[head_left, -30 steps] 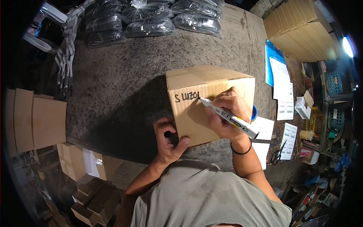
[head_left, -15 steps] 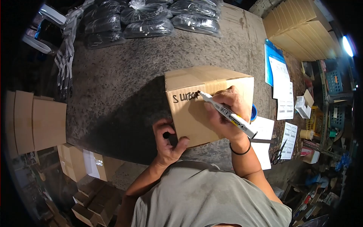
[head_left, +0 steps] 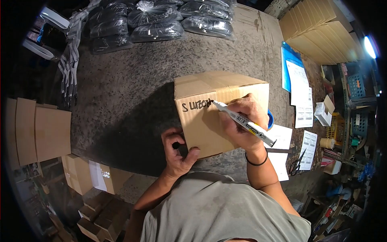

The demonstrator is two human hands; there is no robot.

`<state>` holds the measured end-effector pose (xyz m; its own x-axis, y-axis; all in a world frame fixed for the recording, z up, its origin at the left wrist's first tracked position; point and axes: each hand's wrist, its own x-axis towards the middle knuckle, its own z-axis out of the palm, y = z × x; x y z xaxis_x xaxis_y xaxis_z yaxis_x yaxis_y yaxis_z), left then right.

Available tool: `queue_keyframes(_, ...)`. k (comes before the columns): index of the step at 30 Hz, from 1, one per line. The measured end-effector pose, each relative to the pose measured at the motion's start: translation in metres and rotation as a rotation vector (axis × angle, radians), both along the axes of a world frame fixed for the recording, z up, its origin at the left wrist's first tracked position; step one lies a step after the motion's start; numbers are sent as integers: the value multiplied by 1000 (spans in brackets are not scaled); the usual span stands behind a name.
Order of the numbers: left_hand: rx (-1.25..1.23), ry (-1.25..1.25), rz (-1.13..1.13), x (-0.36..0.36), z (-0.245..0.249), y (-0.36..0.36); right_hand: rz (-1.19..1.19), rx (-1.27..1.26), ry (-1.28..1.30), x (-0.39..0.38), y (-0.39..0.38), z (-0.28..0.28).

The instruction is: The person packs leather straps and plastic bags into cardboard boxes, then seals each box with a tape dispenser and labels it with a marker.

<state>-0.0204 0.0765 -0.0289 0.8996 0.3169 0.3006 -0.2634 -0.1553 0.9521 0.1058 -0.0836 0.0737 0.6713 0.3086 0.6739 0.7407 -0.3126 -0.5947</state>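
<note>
A cardboard box (head_left: 205,131) sits on the dark table with its near side towards me. Black handwritten letters (head_left: 196,105), reading roughly "S LUZON", run along the upper left of that side. My right hand (head_left: 246,121) is closed round a white marker (head_left: 257,130), its tip touching the cardboard at the last letter. At the box's lower left corner, my left hand (head_left: 177,161) has its thumb against the cardboard. A small black marker cap (head_left: 176,145) is held in its curled fingers.
Plastic-wrapped black bundles (head_left: 157,30) lie at the back of the table. Printed papers (head_left: 304,105), scissors (head_left: 297,163) and a blue tape roll (head_left: 270,119) are on the right. Flattened cartons (head_left: 322,36) stand back right, more cartons (head_left: 52,133) at left.
The last letter has gained strokes, and the marker tip has moved slightly down and right along it. Box and hands appear shifted slightly left in view. Both grips are unchanged.
</note>
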Motion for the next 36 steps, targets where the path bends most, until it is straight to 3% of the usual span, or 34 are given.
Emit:
queue_keyframes(12, 43, 4, -7, 0, 0, 3, -1, -15, -53, 6, -5, -4)
queue_keyframes(14, -30, 27, 1, -2, 4, 1, 187, 140, -43, 13, -14, -9)
queue_keyframes(15, -96, 60, 25, -5, 6, -2, 215, 299, 200, 1, -13, -11)
queue_keyframes(16, -76, 109, 49, -11, 4, -1, 120, 271, 211, -6, -11, -15)
queue_keyframes(18, -2, 149, 108, -14, -4, 4, 163, 328, 117, 4, -13, -17)
queue_keyframes(19, 57, 137, 153, -15, -9, 8, 130, 222, 62, 8, -20, -2)
queue_keyframes(21, 300, 66, 180, -12, -12, 21, 26, 371, -92, 10, -15, -10)
queue_keyframes(24, 68, 216, 167, -11, -3, 24, 5, 385, -50, 12, -30, -13)
queue_keyframes(27, -93, 172, 142, -4, 10, 19, 41, 410, -30, 14, -32, -21)
queue_keyframes(32, -111, 265, 374, 13, 31, -6, 84, 411, 44, 7, -26, -26)
queue_keyframes(34, -1, 291, 514, 16, 30, -6, 85, 430, 54, 6, -27, -28)
queue_keyframes(36, 1, 285, 516, 15, 28, -5, 91, 437, 52, 5, -29, -27)
